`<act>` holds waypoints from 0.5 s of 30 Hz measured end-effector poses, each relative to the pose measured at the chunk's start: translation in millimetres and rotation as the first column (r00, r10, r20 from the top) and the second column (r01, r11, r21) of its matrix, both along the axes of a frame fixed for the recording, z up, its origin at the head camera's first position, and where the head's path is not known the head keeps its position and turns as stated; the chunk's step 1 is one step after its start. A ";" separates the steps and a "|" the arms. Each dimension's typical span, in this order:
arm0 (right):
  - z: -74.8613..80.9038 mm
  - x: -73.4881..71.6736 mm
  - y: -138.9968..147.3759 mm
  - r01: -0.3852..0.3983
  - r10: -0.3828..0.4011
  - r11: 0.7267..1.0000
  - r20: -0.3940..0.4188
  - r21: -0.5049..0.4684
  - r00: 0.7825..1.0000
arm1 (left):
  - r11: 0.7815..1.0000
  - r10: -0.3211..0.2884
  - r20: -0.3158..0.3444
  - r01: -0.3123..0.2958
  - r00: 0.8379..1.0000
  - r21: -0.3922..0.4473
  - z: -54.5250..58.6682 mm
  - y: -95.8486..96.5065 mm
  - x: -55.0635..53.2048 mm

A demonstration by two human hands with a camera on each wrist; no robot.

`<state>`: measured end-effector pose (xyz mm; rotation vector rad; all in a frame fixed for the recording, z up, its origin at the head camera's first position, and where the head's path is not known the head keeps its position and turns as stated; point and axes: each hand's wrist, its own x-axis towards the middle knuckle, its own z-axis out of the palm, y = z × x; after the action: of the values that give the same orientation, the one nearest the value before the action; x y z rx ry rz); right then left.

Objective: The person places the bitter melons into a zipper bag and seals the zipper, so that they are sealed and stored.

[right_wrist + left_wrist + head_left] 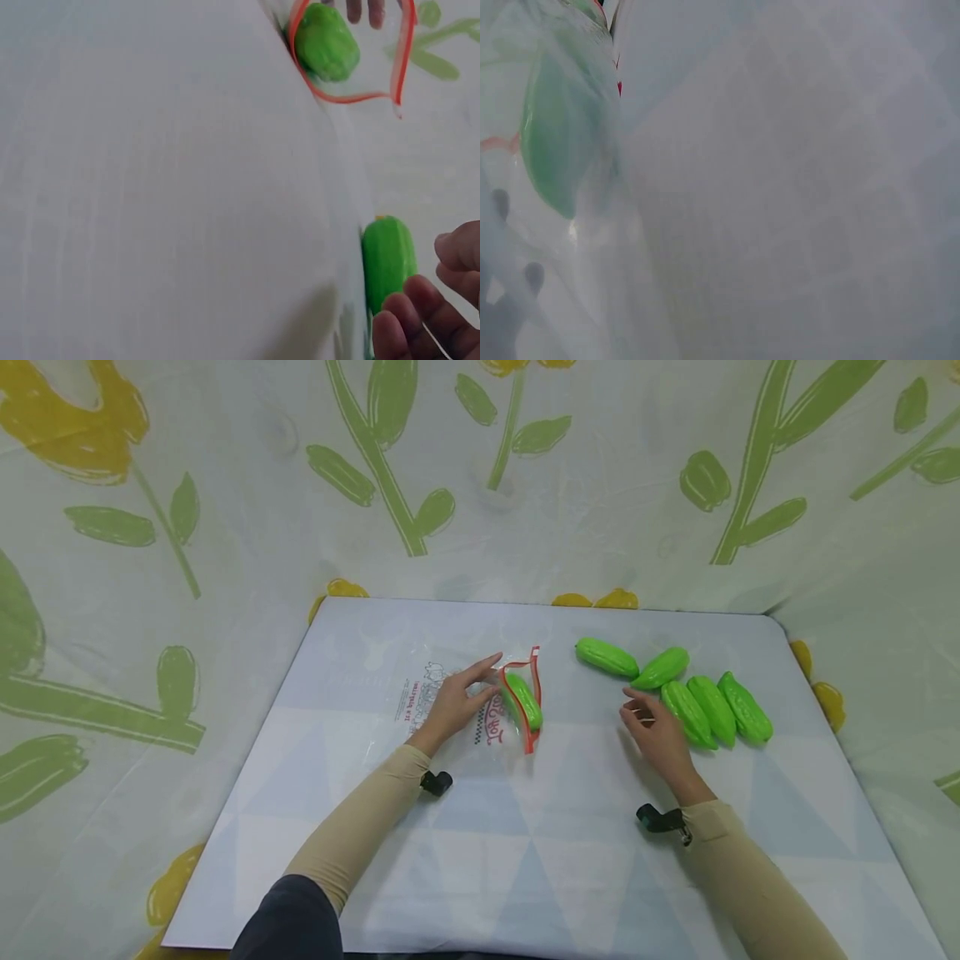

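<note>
A clear zip bag [492, 720] with red edging lies left of the table's middle, its mouth standing open toward the right. Inside, by the mouth, is one bright green toy gourd [525, 703], which also shows in the right wrist view. My left hand [452, 703] holds the bag's upper film near the mouth, thumb apart from the forefinger. My right hand [662, 742] is above the table, fingers loosely bent and holding nothing. Its fingertips are just left of the nearest loose gourd [688, 716]. In the left wrist view, bag film partly veils a green gourd [559, 142].
Several more green gourds lie on the right half of the table: one at the far left [606, 657], one slanting [662, 667], two farther right [745, 708]. The white and pale blue tabletop [480, 868] meets a flower-printed curtain [247, 460] at its far edge.
</note>
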<state>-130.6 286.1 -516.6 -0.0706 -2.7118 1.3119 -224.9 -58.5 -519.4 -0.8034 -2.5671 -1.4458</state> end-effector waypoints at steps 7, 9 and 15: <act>6.1 4.5 15.6 0.102 -0.102 0.995 -0.022 0.009 0.995 | 1.000 -0.006 -0.004 0.006 1.000 0.009 0.2 1.1 -1.9; 7.2 5.7 19.5 0.131 -0.130 0.991 -0.025 0.023 0.991 | 1.000 -0.006 -0.003 0.006 1.000 0.008 0.2 1.2 -2.1; 9.7 8.6 29.5 0.192 -0.186 0.978 -0.063 0.088 0.980 | 1.000 -0.004 -0.010 0.004 1.000 0.010 -2.0 1.5 -2.2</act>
<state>-122.1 315.6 -506.9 -0.2727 -2.6409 1.1161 -227.0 -56.9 -521.4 -0.8131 -2.5505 -1.4504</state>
